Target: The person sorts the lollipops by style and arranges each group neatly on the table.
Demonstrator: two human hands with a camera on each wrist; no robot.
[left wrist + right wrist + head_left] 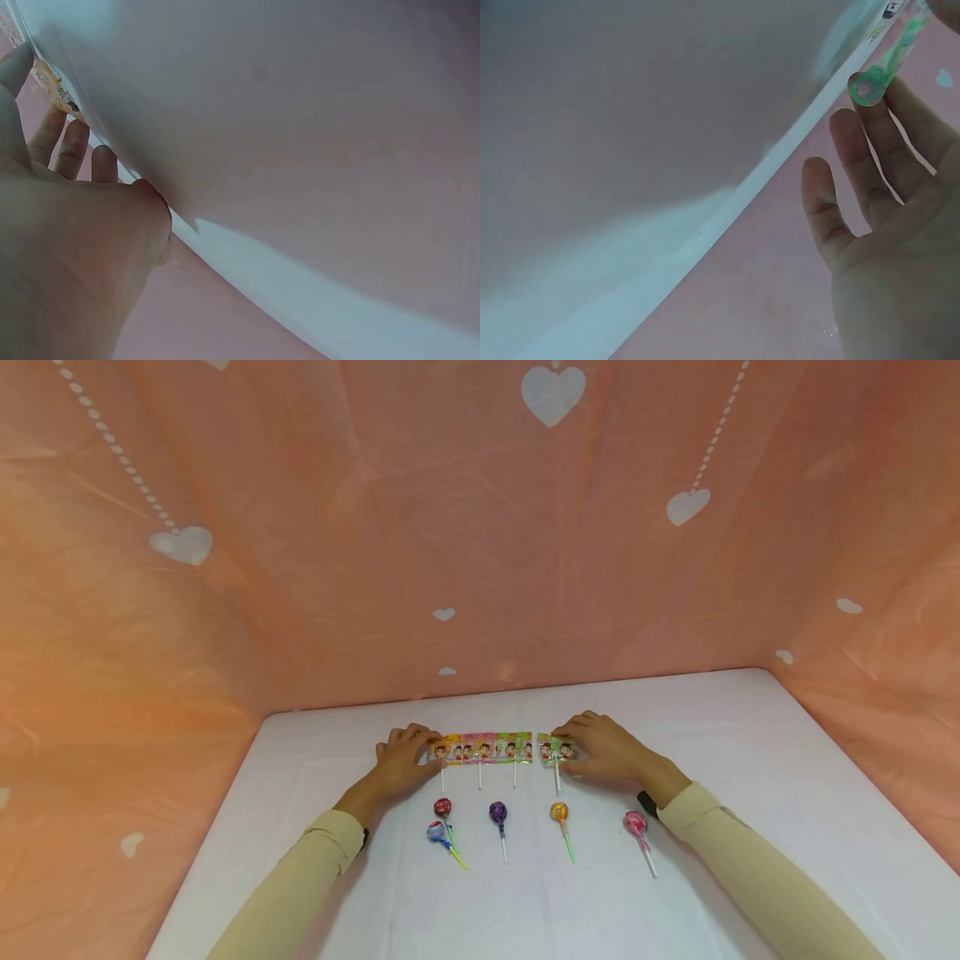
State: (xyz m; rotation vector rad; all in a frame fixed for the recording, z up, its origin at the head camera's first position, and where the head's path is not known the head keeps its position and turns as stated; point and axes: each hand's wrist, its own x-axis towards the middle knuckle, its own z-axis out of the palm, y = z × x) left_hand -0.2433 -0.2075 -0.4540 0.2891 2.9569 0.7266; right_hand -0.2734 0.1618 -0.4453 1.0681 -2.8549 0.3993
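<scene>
Left grip [401,762] pinches orange lollipop [450,747], right grip [603,752] green lollipop [552,749] (both presumably light, slippery), best held at the grip-side wrapper edge [892,60].

orange-wrapped lollipop [447,748]: cartoon-printed, in left hand [402,760] | pink-wrapped lollipop [480,748]: between the hands, right beside orange | green-wrapped lollipop [513,747]: between the hands, beside pink | second green lollipop [556,749]: in right hand [609,752], small gap from the first green | all: white sticks pointing toward the person
</scene>
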